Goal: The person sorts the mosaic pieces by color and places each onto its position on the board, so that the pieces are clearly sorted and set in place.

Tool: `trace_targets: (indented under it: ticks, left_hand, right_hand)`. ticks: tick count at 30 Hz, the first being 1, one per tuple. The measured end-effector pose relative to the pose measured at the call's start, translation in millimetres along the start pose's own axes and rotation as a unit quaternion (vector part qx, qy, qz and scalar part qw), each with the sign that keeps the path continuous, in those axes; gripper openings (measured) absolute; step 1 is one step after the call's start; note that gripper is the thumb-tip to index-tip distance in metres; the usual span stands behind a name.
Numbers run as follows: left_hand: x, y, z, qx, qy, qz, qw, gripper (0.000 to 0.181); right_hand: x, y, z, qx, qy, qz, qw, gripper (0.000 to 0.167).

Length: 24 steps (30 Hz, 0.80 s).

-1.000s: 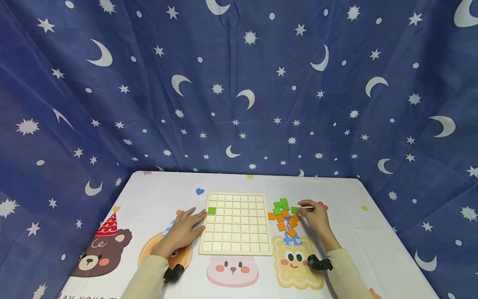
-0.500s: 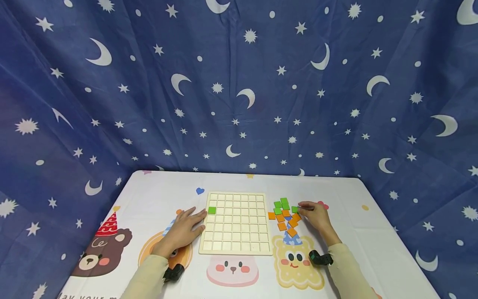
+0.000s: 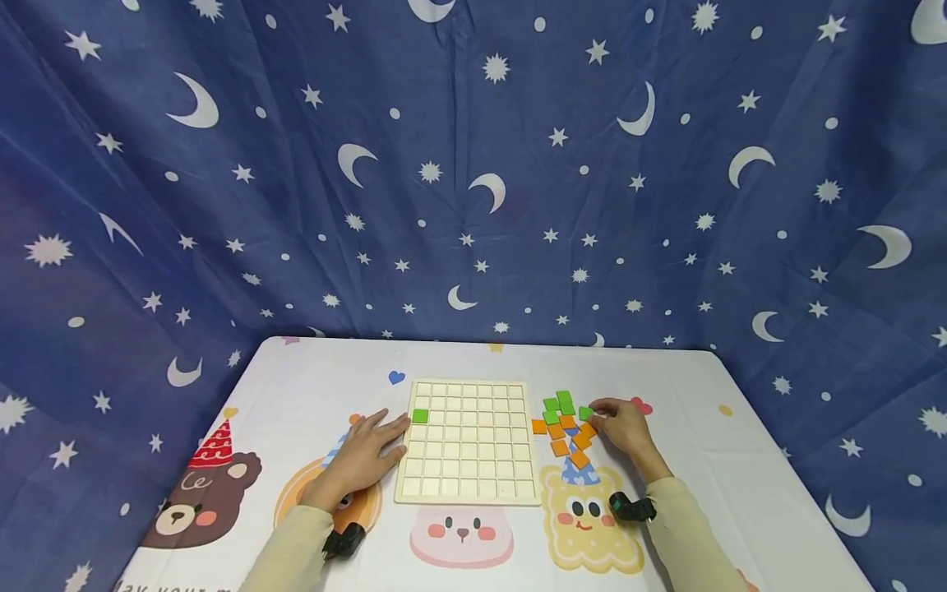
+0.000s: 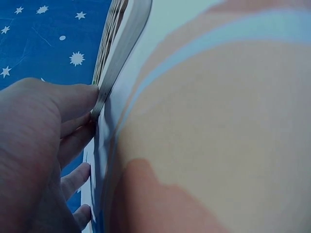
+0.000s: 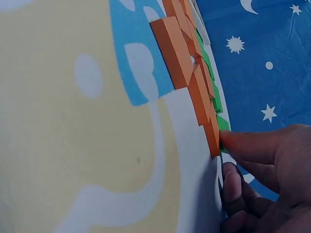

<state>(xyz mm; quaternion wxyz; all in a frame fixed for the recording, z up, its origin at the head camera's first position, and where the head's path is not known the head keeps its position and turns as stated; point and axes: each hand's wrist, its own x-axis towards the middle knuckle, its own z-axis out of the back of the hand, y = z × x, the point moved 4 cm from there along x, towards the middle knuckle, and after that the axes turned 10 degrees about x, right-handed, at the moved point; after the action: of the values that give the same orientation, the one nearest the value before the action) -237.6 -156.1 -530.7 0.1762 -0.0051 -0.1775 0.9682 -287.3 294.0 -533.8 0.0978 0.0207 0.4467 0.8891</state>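
A cream grid board [image 3: 473, 500] lies on the table, with one green tile [image 3: 420, 416] in a cell of its left column. My left hand [image 3: 362, 460] rests beside the board, its extended fingers and thumb touching the left edge; the left wrist view shows the fingertips against the board's side [image 4: 121, 53]. To the right of the board, my right hand [image 3: 623, 427] pinches a green square tile [image 3: 586, 413] between thumb and finger. In the right wrist view, the thumb and orange tiles [image 5: 172, 51] hide most of that green tile [image 5: 223, 123].
Several orange tiles [image 3: 558, 447] and several green tiles [image 3: 565, 401] lie loosely heaped between the board and my right hand. The white tablecloth [image 3: 340, 567] bears printed cartoon figures. Behind the table hangs a blue curtain [image 3: 414, 263] with moons and stars.
My right hand has shifted slightly, and the green tile at its fingertips has turned a little. My left hand and the board have kept their places.
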Motion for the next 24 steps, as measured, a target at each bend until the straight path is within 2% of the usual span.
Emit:
trace_targets:
  ticks: [5,8,18,24]
  left_hand:
    - [1.5,0.7,1.2,0.004,-0.008,-0.002,1.0000,0.051]
    - [2.3,0.4,1.0,0.009,-0.009,-0.005,0.9999,0.051]
    - [1.9,-1.5,-0.7,0.001,0.002,0.006,1.0000,0.051]
    - [1.1,-2.7,-0.5,-0.002,0.002,0.007,1.0000,0.051]
  right_hand:
    - [0.4,1,2,0.016,-0.018,0.014,0.9996,0.023]
    - [0.0,1,3,0.034,-0.026,0.010,0.9990,0.020]
    - [-6.1,3,6,0.063,-0.038,0.011,0.9972,0.016]
    - [-9.0,13,5,0.088,-0.034,0.010,0.9955,0.017]
